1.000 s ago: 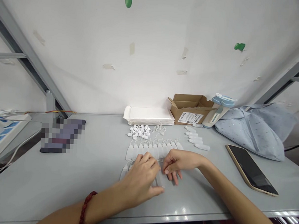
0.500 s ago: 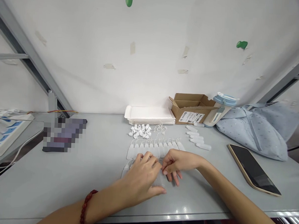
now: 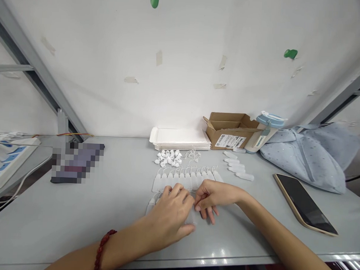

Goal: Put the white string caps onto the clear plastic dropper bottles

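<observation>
My left hand (image 3: pixel 171 210) lies palm down over a front row of small translucent plastic bottles (image 3: pixel 150 205), its fingers bent and thumb apart. Part of a clear bottle (image 3: pixel 191 219) shows between that thumb and the fingers. Close by on the right, my right hand (image 3: pixel 208 198) has thumb and index finger pinched together at the left fingertips, the other fingers loosely extended. What the pinch holds is hidden. Just beyond both hands runs another row of capped bottles (image 3: pixel 179 179) with thin white cords at their tops.
Behind the rows are loose white caps (image 3: pixel 168 157), thin cords (image 3: pixel 193 154) and several uncapped bottles (image 3: pixel 236 168). Farther back stand white flat packs (image 3: pixel 181 138), a cardboard box (image 3: pixel 230 131) and a tumbler (image 3: pixel 262 134). A phone (image 3: pixel 305 204) and blue cloth bag (image 3: pixel 304 158) lie right, a power strip (image 3: pixel 11 163) left.
My left thumb has drawn slightly inward and to the left. My right hand keeps nearly the same pinched pose and place. The things on the table have not visibly moved.
</observation>
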Action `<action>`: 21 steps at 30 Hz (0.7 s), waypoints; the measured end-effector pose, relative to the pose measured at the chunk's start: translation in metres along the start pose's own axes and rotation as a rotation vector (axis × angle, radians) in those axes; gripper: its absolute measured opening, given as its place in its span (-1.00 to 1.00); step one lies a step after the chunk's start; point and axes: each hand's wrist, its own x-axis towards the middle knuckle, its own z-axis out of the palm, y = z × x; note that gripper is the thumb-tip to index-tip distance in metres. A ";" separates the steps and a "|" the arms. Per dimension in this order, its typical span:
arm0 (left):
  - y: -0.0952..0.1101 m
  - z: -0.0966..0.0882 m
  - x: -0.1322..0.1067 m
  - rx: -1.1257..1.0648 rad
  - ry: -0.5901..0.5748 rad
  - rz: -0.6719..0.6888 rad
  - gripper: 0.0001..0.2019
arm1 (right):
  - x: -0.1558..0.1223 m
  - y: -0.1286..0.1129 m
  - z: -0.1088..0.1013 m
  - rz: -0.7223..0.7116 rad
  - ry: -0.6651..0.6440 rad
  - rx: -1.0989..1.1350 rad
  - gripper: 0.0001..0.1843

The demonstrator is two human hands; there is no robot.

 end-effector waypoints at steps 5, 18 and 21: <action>0.000 -0.001 0.000 0.009 -0.021 -0.002 -0.77 | 0.002 0.004 -0.002 0.009 -0.013 -0.001 -0.79; 0.001 -0.003 -0.001 0.002 -0.046 0.004 -0.75 | 0.001 0.000 -0.001 0.012 -0.010 -0.013 -0.83; 0.000 -0.001 -0.001 0.000 -0.038 0.013 -0.77 | 0.001 0.000 -0.001 0.012 -0.008 -0.018 -0.84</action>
